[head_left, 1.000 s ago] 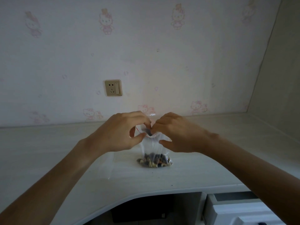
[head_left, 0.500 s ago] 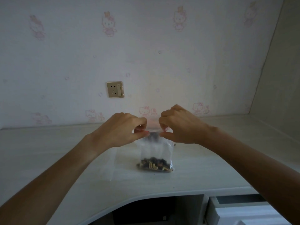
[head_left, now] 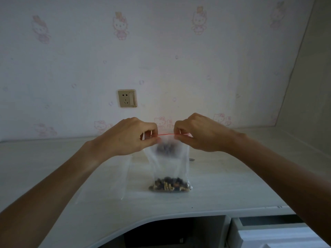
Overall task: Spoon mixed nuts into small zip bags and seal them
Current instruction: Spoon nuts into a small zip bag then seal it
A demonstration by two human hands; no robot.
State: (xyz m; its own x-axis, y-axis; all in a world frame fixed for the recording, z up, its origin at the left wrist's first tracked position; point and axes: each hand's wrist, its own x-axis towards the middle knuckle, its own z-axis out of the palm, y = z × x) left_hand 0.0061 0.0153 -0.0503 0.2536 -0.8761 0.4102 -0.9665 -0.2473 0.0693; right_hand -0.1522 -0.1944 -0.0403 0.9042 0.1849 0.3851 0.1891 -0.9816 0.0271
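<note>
Clear plastic zip bag (head_left: 170,163) stands on the desk (head_left: 223,178) below the wall socket (head_left: 127,98), mixed nuts (head_left: 170,185) pooled at its bottom. Left hand (head_left: 129,138) and right hand (head_left: 198,135) each pinch its red zip strip (head_left: 166,134). Sealing seems underway; next, press along the strip between them.

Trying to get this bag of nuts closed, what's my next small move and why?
Probably run your fingertips along the red zip strip to press it shut. Left hand and right hand pinch its ends, the zip bag hangs upright, and the mixed nuts sit at the bottom.
</note>
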